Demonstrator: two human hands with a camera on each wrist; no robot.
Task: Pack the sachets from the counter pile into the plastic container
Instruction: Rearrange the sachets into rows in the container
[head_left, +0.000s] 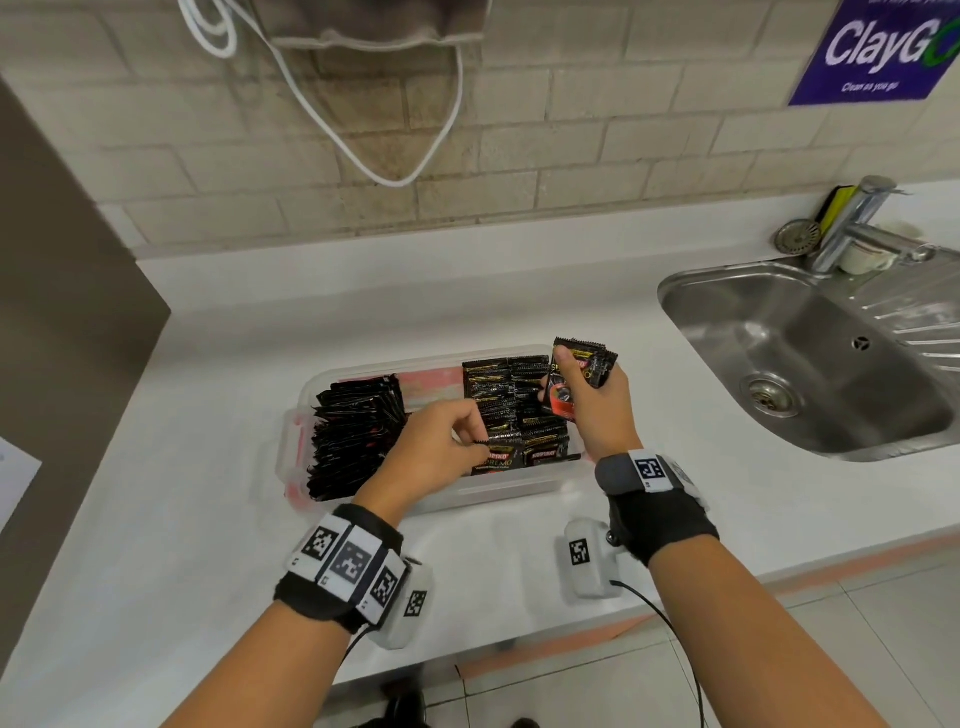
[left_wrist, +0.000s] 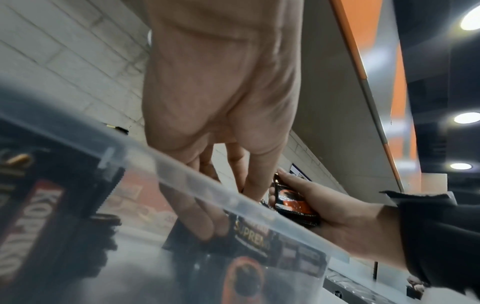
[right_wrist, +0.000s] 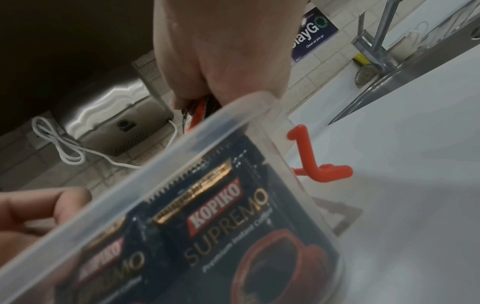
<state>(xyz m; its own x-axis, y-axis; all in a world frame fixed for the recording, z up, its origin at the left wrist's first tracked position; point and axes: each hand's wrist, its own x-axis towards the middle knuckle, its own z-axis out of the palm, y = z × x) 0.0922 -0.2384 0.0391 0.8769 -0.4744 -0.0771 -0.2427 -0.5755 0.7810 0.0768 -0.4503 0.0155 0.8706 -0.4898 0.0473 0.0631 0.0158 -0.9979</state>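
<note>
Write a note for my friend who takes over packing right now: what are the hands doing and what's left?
Right hand grips a small bunch of sachets above the plastic container's right end.
Left hand pinches the top edge of one sachet in the right rows.
Done: standing rows fill the left end, more rows the right.
Left: slot in the held bunch. No counter pile is visible in these views.

glossy foil sachets (head_left: 522, 410), translucent plastic container (head_left: 332, 371)
</note>
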